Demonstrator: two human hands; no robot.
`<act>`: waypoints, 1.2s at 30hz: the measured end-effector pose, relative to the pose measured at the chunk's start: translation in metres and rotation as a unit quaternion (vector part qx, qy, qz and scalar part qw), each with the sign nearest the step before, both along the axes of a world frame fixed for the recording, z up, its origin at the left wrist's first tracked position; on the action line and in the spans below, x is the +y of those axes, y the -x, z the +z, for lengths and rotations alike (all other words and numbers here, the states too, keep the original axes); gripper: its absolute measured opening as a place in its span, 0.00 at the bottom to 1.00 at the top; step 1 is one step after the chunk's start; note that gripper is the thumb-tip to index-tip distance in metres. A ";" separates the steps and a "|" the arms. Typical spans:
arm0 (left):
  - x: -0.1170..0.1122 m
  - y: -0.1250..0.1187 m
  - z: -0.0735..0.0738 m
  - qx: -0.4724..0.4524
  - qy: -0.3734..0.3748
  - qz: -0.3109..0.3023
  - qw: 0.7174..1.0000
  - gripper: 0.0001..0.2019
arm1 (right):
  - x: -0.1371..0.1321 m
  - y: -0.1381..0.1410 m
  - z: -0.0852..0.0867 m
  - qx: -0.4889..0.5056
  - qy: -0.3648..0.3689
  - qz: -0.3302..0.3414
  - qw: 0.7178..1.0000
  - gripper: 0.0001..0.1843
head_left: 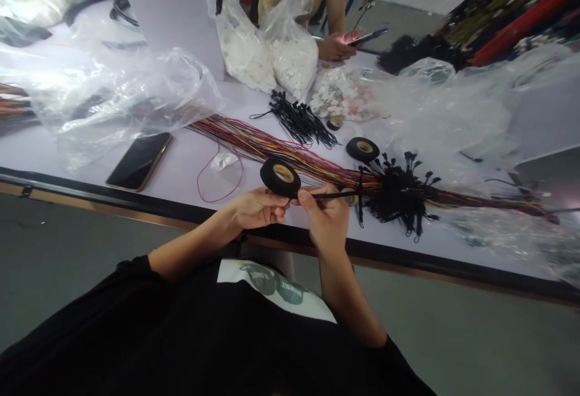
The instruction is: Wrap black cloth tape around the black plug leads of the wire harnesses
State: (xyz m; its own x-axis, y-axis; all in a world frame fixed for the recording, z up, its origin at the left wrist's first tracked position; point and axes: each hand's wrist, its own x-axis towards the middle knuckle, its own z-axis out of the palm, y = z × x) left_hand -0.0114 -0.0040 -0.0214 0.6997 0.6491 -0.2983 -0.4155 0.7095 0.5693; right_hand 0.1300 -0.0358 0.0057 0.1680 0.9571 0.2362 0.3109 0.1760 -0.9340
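landmark = wire bundle. left hand, near side of the bundle, has a black tape roll at its fingertips, pinched at the lower edge; exact grip hard to see, fingers overlap under it. roll sits tilted in front of the bundle, its hole facing up. right hand, also near side, curls with the thumb pressing a black strip that runs out toward the black connector cluster on the bundle's right part. can't tell if the strip is tape or a wrapped lead; the stretch under the thumb is hidden. another roll peeks out behind the right hand, mostly covered.

bundle's left part goes under a clear plastic bag, blurred there. near side, left: phone, thin red wire loop, crumpled white piece. far side: black looped pieces, spare tape roll, small roll, bags of white parts, contents too small to make out. beyond those, a co-worker's hand with a dark device; that person is cut off at the top edge.
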 end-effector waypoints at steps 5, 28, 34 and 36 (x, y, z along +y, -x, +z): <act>-0.003 -0.003 0.000 0.012 -0.091 0.089 0.992 0.13 | 0.005 0.001 -0.002 0.111 0.027 -0.015 0.993 0.15; -0.006 0.000 0.022 0.463 -0.579 0.136 0.657 0.06 | 0.017 0.006 -0.016 -0.007 -0.130 0.045 0.990 0.14; -0.004 0.003 0.016 0.499 -0.591 0.191 0.604 0.09 | 0.014 0.003 -0.005 -0.119 -0.064 0.074 0.988 0.09; 0.000 0.004 0.014 0.483 -0.584 0.216 0.616 0.07 | 0.012 0.000 -0.003 -0.213 -0.039 0.113 0.970 0.13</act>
State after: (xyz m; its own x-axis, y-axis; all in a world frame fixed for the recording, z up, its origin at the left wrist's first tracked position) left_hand -0.0153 -0.0041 -0.0075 0.2492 0.8786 0.4073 0.5101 -0.4766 0.7160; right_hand 0.1302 -0.0240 0.0031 -0.1724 0.9342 0.3123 0.6111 0.3501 -0.7099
